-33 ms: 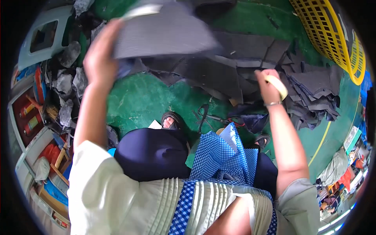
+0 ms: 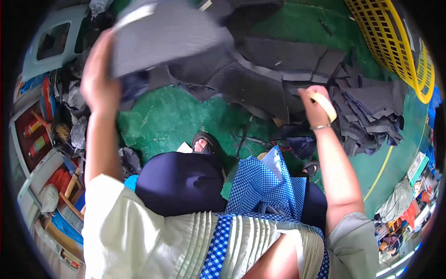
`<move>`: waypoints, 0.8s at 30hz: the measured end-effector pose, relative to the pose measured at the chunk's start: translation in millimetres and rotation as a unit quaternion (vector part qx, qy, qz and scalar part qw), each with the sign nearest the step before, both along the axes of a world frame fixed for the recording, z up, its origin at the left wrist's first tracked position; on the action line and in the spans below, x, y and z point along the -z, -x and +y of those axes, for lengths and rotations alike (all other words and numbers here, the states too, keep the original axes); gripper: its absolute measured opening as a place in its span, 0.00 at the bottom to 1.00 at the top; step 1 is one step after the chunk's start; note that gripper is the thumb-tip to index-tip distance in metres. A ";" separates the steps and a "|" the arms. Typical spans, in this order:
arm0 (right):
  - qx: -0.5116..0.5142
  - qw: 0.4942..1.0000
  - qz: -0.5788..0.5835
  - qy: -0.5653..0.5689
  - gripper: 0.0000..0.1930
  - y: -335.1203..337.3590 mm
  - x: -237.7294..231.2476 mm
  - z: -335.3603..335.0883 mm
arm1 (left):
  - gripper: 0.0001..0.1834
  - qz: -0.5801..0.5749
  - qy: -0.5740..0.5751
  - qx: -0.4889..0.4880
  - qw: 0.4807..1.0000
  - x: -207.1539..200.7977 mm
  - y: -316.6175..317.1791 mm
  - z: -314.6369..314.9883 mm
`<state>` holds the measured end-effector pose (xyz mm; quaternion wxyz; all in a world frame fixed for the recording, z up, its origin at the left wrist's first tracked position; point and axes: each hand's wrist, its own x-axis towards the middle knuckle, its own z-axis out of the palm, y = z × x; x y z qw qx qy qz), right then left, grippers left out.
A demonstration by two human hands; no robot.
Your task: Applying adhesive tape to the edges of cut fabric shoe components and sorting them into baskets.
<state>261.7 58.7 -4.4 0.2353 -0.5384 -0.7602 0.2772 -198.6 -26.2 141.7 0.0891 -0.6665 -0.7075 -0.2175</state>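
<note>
My left hand (image 2: 98,76) grips the left edge of a dark grey panel (image 2: 167,39), raised and blurred by motion. A whitish strip (image 2: 134,15) lies along the panel's upper left edge. In my right hand (image 2: 316,104) is a pale yellow ring that looks like a roll of tape (image 2: 325,104), held with the fingers closed. Beneath both hands, dark grey cut pieces (image 2: 241,83) spread over the green floor. To the right of my right hand, more such pieces lie in an overlapping heap (image 2: 371,114).
A yellow plastic basket (image 2: 388,42) stands at the far right. Black-handled scissors (image 2: 255,139) seem to lie near my feet. Grey scraps (image 2: 76,100) pile up at the left beside a cabinet with red cylinders (image 2: 36,139). A blue checked apron (image 2: 260,186) covers my lap.
My left hand has moved left with the dark grey panel, uncovering more of the pieces on the floor. My right hand has shifted only slightly left with the ring.
</note>
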 end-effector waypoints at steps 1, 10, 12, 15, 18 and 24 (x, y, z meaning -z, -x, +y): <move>-0.033 0.999 -0.009 -0.021 0.15 2.7 3.6 -7.9 | 0.38 0.048 -0.044 -0.010 0.998 -13.5 17.7 -14.7; -0.112 0.987 0.079 0.087 0.53 75.2 4.0 -24.7 | 0.46 0.058 0.381 -0.210 0.899 126.2 50.2 -82.5; -0.139 0.966 0.119 0.185 0.65 80.1 -12.1 -24.5 | 0.31 -0.022 0.194 -0.037 0.980 110.3 -21.8 -28.7; -0.153 0.933 0.201 0.257 0.71 99.2 -32.9 -27.8 | 0.23 -0.438 0.448 0.039 0.778 91.3 -123.6 12.3; -0.164 0.920 0.266 0.237 0.70 117.9 -30.3 -36.5 | 0.24 -0.645 0.528 0.132 0.536 114.8 -157.9 24.4; -0.179 0.983 0.020 -0.035 0.64 104.1 -40.4 -11.6 | 0.15 -0.657 0.504 0.160 0.537 107.3 -171.0 40.2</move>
